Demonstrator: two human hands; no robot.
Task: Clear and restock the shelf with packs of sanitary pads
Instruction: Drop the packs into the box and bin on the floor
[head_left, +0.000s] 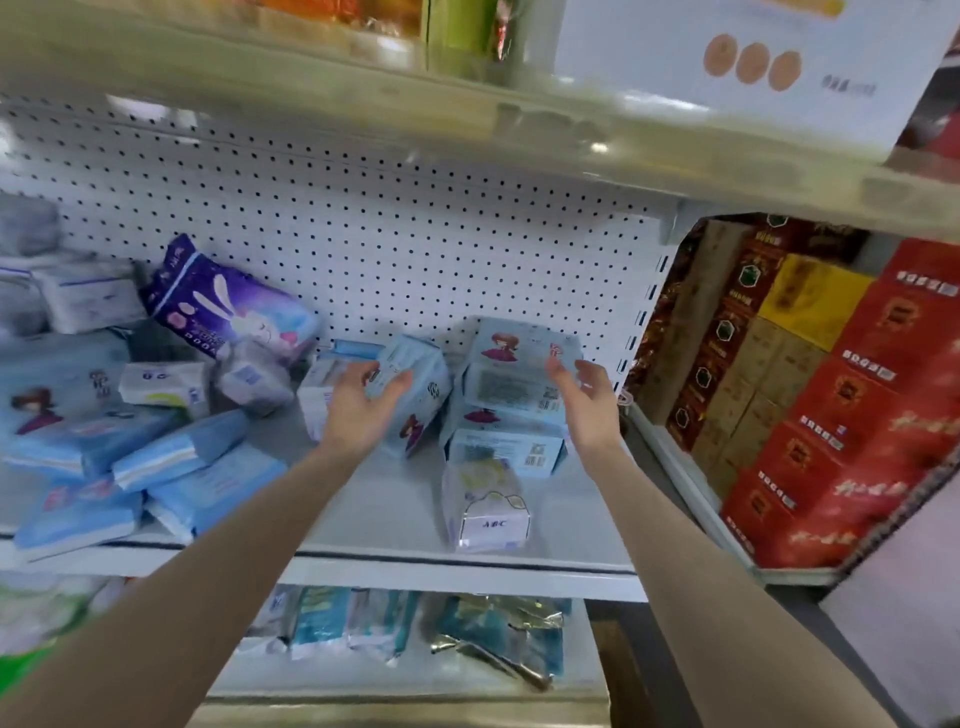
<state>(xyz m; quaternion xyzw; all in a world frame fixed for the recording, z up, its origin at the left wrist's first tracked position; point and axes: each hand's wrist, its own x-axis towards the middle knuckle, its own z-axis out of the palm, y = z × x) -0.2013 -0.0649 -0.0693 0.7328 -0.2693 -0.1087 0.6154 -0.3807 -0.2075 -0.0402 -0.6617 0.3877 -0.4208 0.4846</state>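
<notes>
The step in hand looks like tidying. The left hand (363, 402) and right hand (584, 397) are spread and hold nothing, either side of the stack of pad packs (511, 395) on the shelf (374, 499). Next, the tilted pack (415, 395) just left of the stack probably needs gripping and squaring.

A shop. A white metal shelf (389, 499) with a pegboard back (389, 234) fills the centre of the frame. Wrapped packs of sanitary pads (208, 483) lie heaped on it, and stacked red boxes (857, 415) of goods stand at the right.
</notes>
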